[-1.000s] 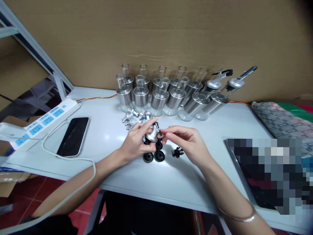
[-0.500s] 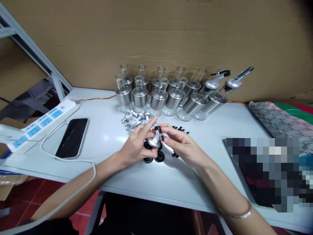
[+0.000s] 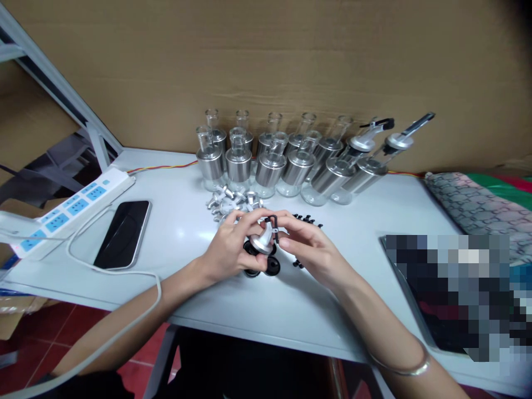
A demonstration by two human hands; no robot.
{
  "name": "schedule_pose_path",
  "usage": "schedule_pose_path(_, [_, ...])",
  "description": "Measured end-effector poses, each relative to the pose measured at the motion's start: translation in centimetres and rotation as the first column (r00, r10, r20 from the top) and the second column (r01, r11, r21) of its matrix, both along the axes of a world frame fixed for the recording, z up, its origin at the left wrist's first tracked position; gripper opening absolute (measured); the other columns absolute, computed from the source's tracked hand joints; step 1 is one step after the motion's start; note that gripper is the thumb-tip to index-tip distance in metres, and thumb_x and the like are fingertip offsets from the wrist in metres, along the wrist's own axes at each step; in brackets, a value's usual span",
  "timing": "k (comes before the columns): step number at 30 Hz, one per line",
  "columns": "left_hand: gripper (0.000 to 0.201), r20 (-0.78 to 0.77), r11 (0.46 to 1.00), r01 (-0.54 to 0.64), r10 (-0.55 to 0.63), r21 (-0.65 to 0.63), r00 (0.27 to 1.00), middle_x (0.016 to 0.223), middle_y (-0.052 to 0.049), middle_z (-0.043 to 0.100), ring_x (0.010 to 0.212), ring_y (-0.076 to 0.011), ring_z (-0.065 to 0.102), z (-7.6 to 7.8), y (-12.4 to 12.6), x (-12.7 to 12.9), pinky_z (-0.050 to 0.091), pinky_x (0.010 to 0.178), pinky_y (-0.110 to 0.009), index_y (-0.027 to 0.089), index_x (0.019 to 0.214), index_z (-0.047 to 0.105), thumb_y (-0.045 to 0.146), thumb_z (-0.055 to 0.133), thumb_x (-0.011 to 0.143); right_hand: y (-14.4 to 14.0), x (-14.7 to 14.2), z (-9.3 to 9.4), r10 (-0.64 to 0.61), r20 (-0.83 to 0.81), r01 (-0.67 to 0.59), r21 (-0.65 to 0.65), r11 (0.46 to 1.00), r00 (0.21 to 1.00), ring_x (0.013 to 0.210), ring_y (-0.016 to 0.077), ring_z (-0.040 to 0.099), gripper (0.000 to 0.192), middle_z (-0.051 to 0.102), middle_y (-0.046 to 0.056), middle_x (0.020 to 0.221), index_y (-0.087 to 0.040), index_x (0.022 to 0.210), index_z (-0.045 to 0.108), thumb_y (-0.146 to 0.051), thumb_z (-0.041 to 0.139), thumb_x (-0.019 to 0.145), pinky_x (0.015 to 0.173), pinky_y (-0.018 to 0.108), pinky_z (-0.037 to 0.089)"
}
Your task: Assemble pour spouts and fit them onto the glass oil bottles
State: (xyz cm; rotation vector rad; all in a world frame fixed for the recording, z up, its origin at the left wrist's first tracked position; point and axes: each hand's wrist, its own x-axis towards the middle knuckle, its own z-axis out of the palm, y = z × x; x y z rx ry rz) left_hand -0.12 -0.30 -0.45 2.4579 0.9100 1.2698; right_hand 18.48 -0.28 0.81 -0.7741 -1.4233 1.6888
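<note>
- Left hand (image 3: pixel 228 252) and right hand (image 3: pixel 310 249) both pinch a silver pourer cap (image 3: pixel 262 241).
- Black rubber discs (image 3: pixel 266 266) lie at its 6 o'clock on the tabletop (image 3: pixel 187 233).
- Glass bottles (image 3: pixel 266 160) stand at 12 o'clock.

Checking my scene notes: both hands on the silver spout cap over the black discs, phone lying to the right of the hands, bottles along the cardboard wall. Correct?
Not quite. In the head view the phone lies to the left of the hands, beside the power strip. The rest stands: left hand and right hand hold the silver spout cap over the black discs, bottles along the cardboard wall.
</note>
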Motion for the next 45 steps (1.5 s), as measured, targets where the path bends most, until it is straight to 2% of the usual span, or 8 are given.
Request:
schedule_pose_path(7, [0.059, 0.041, 0.998, 0.006, -0.009, 0.067, 0.999, 0.067, 0.007, 0.064, 0.064, -0.0140, 0.056, -0.8, 0.2, 0.0, 0.040, 0.073, -0.029, 0.020, 0.127, 0.035, 0.027, 0.065, 0.076, 0.0, 0.3, 0.0, 0.007, -0.045, -0.009, -0.059, 0.998, 0.999, 0.100, 0.0200, 0.054, 0.020, 0.053, 0.003, 0.109, -0.028, 0.096, 0.072, -0.033, 0.068, 0.077, 0.088, 0.035, 0.042])
schedule_pose_path(13, [0.059, 0.068, 0.997, -0.020, 0.014, 0.080, 0.998, 0.067, 0.006, 0.064, 0.064, -0.0142, 0.055, -1.0, 0.2, 0.0, 0.044, 0.072, -0.029, 0.020, 0.125, 0.038, 0.027, 0.066, 0.073, 0.0, 0.1, 0.1, 0.023, -0.017, -0.023, -0.027, 0.999, 1.000, 0.097, 0.0186, 0.054, 0.021, 0.054, 0.004, 0.107, -0.025, 0.098, 0.070, -0.032, 0.068, 0.078, 0.087, 0.034, 0.042])
schedule_pose_path(18, [0.056, 0.069, 0.990, 0.027, -0.037, 0.135, 0.997, 0.074, 0.004, 0.065, 0.069, -0.0142, 0.059, -0.9, 0.0, 0.3, 0.047, 0.078, -0.032, 0.021, 0.125, 0.039, 0.024, 0.062, 0.074, -0.4, -0.9, 0.2, -0.037, 0.023, 0.036, 0.037, 0.999, 0.999, 0.087, 0.0169, 0.054, 0.012, 0.053, 0.004, 0.098, -0.021, 0.083, 0.067, -0.031, 0.067, 0.078, 0.078, 0.030, 0.045])
schedule_pose_path(24, [0.064, 0.066, 0.997, 0.055, -0.058, 0.046, 0.996, 0.071, 0.006, 0.063, 0.067, -0.0119, 0.058, -0.3, -0.1, 0.4, 0.049, 0.077, -0.028, 0.020, 0.133, 0.036, 0.019, 0.057, 0.073, -0.4, -0.8, -0.1, -0.052, 0.018, 0.051, 0.040, 0.998, 0.998, 0.090, 0.0191, 0.054, 0.014, 0.055, 0.005, 0.098, -0.022, 0.089, 0.066, -0.030, 0.065, 0.078, 0.082, 0.032, 0.045])
schedule_pose_path(33, [0.031, 0.091, 0.992, -0.012, 0.001, 0.123, 0.996, 0.069, 0.006, 0.059, 0.061, -0.0117, 0.057, -1.1, 0.3, 0.2, 0.051, 0.073, -0.030, 0.022, 0.094, 0.045, 0.021, 0.063, 0.069, -0.2, -0.5, -0.1, -0.071, 0.018, 0.071, 0.018, 0.997, 0.997, 0.096, 0.0203, 0.054, 0.016, 0.055, 0.005, 0.100, -0.022, 0.088, 0.068, -0.035, 0.066, 0.079, 0.088, 0.034, 0.042])
schedule_pose_path(37, [0.045, 0.129, 0.999, 0.012, -0.016, 0.033, 0.991, 0.088, 0.000, 0.065, 0.075, -0.0135, 0.064, -1.2, 0.0, 0.4, 0.051, 0.078, -0.031, 0.022, 0.113, 0.042, 0.016, 0.059, 0.071, 0.0, -0.5, 0.0, -0.101, 0.011, 0.101, -0.001, 0.995, 0.995, 0.095, 0.0195, 0.056, 0.022, 0.057, 0.005, 0.104, -0.022, 0.091, 0.067, -0.040, 0.068, 0.077, 0.085, 0.032, 0.045])
schedule_pose_path(40, [0.047, 0.127, 0.996, -0.038, 0.048, -0.084, 0.991, 0.097, -0.004, 0.066, 0.079, -0.0150, 0.065, -1.2, -0.1, 0.3, 0.051, 0.073, -0.028, 0.021, 0.117, 0.042, 0.018, 0.061, 0.074, 0.0, -0.4, -0.2, -0.140, -0.021, 0.140, 0.025, 0.990, 0.990, 0.096, 0.0197, 0.057, 0.027, 0.061, 0.005, 0.107, -0.022, 0.094, 0.065, -0.042, 0.068, 0.077, 0.087, 0.033, 0.045])
schedule_pose_path(45, [0.028, 0.042, 0.998, -0.068, 0.068, 0.001, 0.997, 0.087, -0.001, 0.069, 0.068, -0.0130, 0.065, -0.6, 0.2, 0.0, 0.049, 0.073, -0.029, 0.021, 0.108, 0.048, 0.022, 0.059, 0.082, 0.5, -0.3, 0.0, -0.252, -0.086, 0.256, 0.041, 0.966, 0.964, 0.078, 0.0167, 0.060, 0.012, 0.065, 0.004, 0.089, -0.022, 0.086, 0.055, -0.032, 0.058, 0.081, 0.075, 0.032, 0.047])
